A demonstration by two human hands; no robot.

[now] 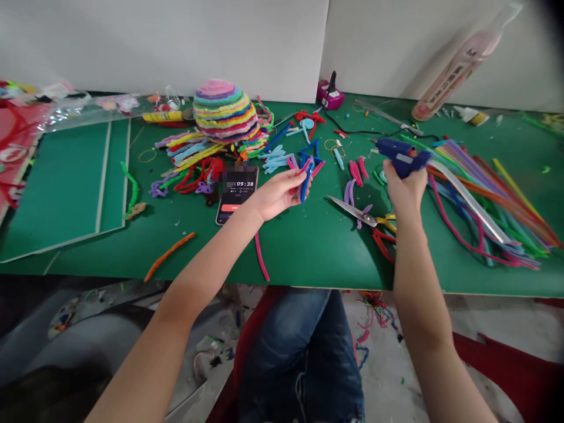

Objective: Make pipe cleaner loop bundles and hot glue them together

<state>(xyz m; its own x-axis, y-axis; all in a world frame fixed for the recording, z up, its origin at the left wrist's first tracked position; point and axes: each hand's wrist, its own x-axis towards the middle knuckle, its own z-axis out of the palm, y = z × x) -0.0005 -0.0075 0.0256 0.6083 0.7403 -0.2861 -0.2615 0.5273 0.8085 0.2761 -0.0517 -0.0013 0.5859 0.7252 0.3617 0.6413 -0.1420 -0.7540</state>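
Pinched in my left hand (284,194) is a small blue and pink piece of bent pipe cleaners (306,179), held above the table's middle. My right hand (405,185) is wrapped round the handle of a dark blue glue gun (403,157), its nozzle pointing left. Below the gun lies a pair of scissors (356,212) with red and yellow handles, blades apart and beside short purple pipe cleaner pieces (349,192). Pink pieces (356,172) lie between my hands. A phone (238,194) showing a timer rests near my left wrist.
A striped pipe cleaner dome (225,111) stands at the back among coiled and cut pieces. Long loose pipe cleaners (497,194) spread on the right. A bottle (462,64) stands at the back right, a green board (66,182) lies left. An orange pipe cleaner (170,255) lies near the front edge.
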